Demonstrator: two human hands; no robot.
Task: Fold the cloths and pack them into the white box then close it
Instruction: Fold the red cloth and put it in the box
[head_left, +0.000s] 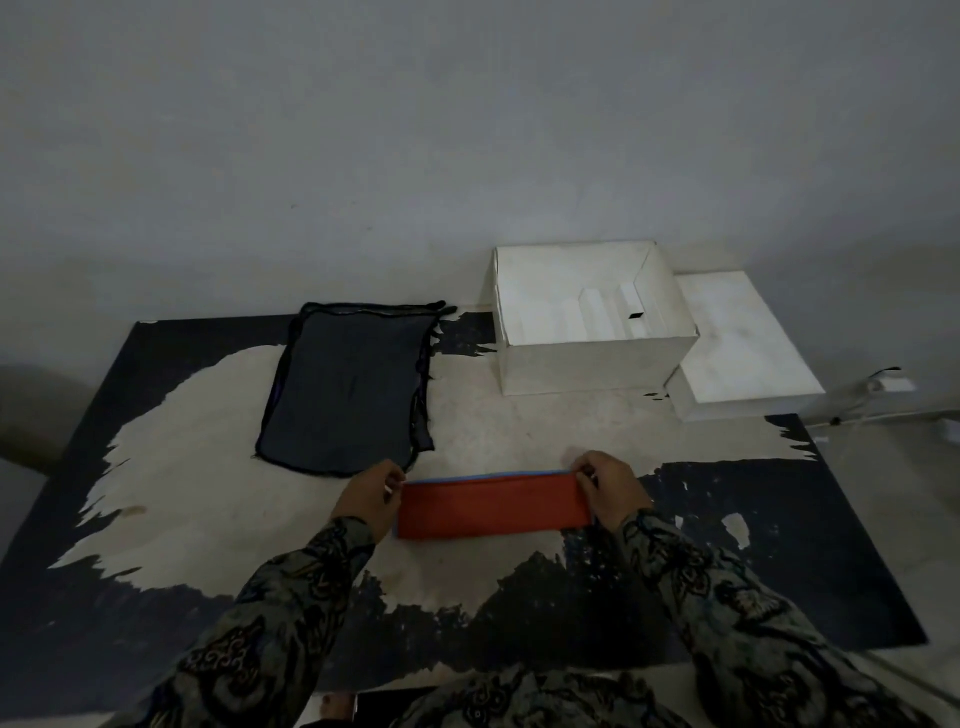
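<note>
Fingertips of both hands are pinching the far corners of the red cloth (492, 505), the left hand (370, 498) taking its left end and the right hand (609, 488) its right end, each grip closing on the fabric where a thin blue edge is showing along the far side. That cloth is lying as a narrow band on the near middle of the tabletop (197, 499), its long axis running left to right between the two hands, so a further fold would probably mean bringing one end across to the other along that axis. White box (592, 358) is standing open, far and to the right of the band, nearer the right hand than the left, with pale inserts showing inside; bare worn tabletop is lying between band and box, giving room for a carry. Its lid (737, 343) is lying flat just beyond the box to the right, touching or almost touching its side, close to the tabletop's right edge. Dark cloth (348, 389) is lying spread out, not yet folded, far and to the left, its near corner just beside the left hand, its long axis running near to far.
</note>
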